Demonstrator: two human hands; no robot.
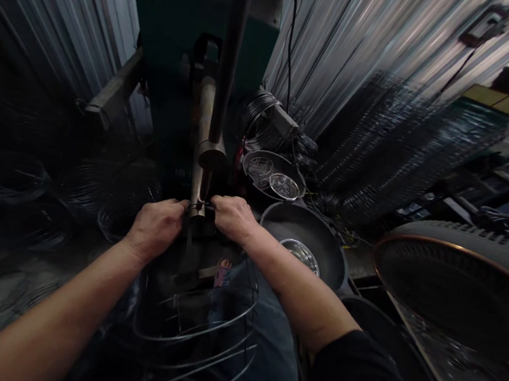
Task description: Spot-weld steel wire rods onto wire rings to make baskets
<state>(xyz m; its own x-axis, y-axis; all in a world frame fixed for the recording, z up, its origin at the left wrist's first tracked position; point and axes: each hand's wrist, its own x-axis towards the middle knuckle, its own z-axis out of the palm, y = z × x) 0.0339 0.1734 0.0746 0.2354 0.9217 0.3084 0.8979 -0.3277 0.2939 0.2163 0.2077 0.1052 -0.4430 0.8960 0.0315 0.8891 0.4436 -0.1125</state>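
Between the left grip [157, 226] and right grip [231, 215] runs thin bare metal wire [200, 203], dully shining. Above them stands a smooth, matt steel rod [229, 57]. Right of the right grip, a dark matt pan [323, 239] holds a glossy metal dish [301, 253]. Behind, the corrugated sheet-metal wall [370, 38] gleams.
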